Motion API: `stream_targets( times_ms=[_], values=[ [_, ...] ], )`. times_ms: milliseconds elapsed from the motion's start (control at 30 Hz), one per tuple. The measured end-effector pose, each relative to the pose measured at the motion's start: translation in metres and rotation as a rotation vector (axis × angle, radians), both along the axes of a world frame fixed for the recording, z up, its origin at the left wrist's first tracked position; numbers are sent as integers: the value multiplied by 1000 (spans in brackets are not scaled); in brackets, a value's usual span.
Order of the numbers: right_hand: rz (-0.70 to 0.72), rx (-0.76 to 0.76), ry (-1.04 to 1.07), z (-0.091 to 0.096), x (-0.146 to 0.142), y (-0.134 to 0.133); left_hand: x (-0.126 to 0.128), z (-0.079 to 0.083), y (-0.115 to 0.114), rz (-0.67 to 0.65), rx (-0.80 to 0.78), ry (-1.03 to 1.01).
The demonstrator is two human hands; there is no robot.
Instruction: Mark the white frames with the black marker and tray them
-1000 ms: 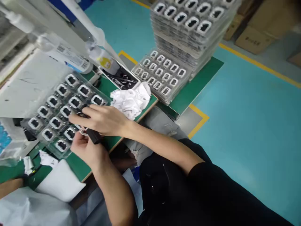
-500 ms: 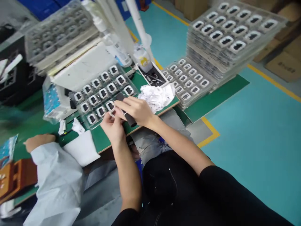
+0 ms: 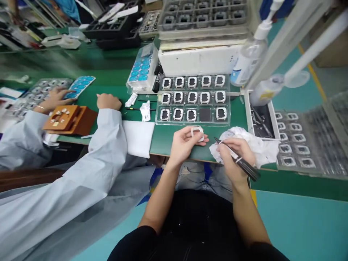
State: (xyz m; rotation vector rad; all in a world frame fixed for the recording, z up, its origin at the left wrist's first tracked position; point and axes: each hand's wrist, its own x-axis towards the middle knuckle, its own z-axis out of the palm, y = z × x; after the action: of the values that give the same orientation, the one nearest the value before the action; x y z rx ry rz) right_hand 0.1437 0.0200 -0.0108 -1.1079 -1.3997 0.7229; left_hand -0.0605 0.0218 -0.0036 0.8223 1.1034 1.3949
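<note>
My left hand [image 3: 185,143] pinches a small white square frame [image 3: 197,134] at the front edge of the green bench. Beside it, my right hand [image 3: 236,156] grips a black marker pen [image 3: 243,164], its dark tip pointing left toward the frame and apart from it. Just beyond my hands lies a clear plastic tray [image 3: 193,122] holding rows of similar white frames with dark centres. One pocket [image 3: 205,114] in its front row has no frame. A crumpled white cloth [image 3: 261,146] lies under and beside my right hand.
At left a co-worker's sleeve [image 3: 108,134] and fist rest near a white foam sheet [image 3: 138,136] and an orange-brown fixture [image 3: 63,119]. A white box of tools [image 3: 261,119], a pump bottle [image 3: 248,54] and stacked trays [image 3: 326,141] stand right. A white block [image 3: 201,59] stands behind.
The view has swung left and levelled. My hands, which were together at the frame, are now apart. The pen has moved right, and its tip now shows.
</note>
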Motion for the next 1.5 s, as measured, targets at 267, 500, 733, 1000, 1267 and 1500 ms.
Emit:
stream_targets(
  times_ms=[267, 500, 733, 1000, 1267, 1500],
  values=[
    [-7, -30, 40, 22, -14, 14, 5, 6, -6, 25, -31, -42],
    [94, 103, 102, 23, -38, 7, 5, 9, -8, 44, -36, -54],
    [92, 113, 112, 8, -50, -7, 7, 11, -10, 84, -16, 45],
    [29, 270, 80, 8, -54, -1, 6, 14, -14, 79, 6, 279],
    [34, 281, 36, 8, -52, 0, 7, 13, -16, 94, 77, 366],
    [-15, 273, 26, 10, -55, 1, 8, 14, -14, 100, 98, 380]
  ],
)
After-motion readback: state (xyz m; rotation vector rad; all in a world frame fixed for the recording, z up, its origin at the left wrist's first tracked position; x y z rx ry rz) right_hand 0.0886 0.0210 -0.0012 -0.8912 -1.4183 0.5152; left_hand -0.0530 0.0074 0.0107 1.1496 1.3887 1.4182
